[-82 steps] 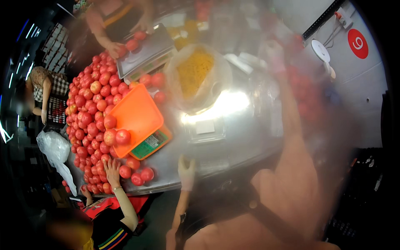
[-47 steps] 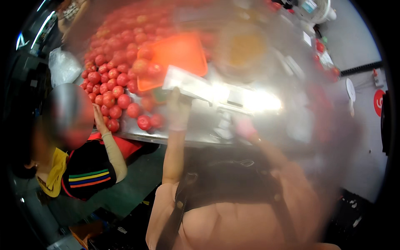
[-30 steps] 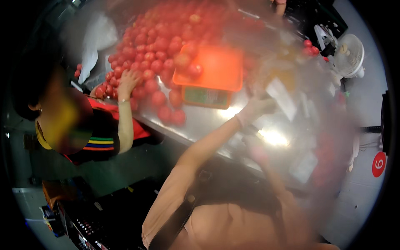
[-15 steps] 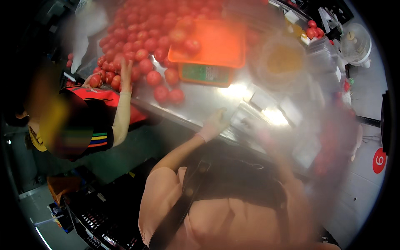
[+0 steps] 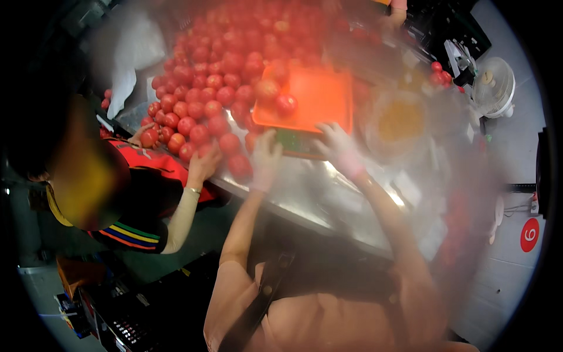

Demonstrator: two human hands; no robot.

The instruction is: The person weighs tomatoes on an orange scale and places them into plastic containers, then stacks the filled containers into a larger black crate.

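Note:
My left hand (image 5: 267,159), in a whitish glove, reaches up beside the front left of a green scale (image 5: 299,142), close to the tomato heap (image 5: 217,88). Its fingers stretch forward and hold nothing I can see. At the scale's front right is my right hand (image 5: 341,149), also gloved, with fingers apart at the near edge of an orange tray (image 5: 322,97). Blur hides whether they touch it. The tray lies on top of the scale, and a few red tomatoes (image 5: 285,105) sit at its left side.
To my left, a co-worker's hand (image 5: 203,164) is at the tomatoes. Another person's hand (image 5: 394,20) shows at the far side. A yellowish round item (image 5: 402,121) lies right of the tray on the metal table (image 5: 305,205). A white fan (image 5: 494,88) stands far right.
Both my hands have moved forward from the table's near edge to the scale and tray. The co-worker's hand has shifted along the tomatoes toward me. The whole view has shifted slightly.

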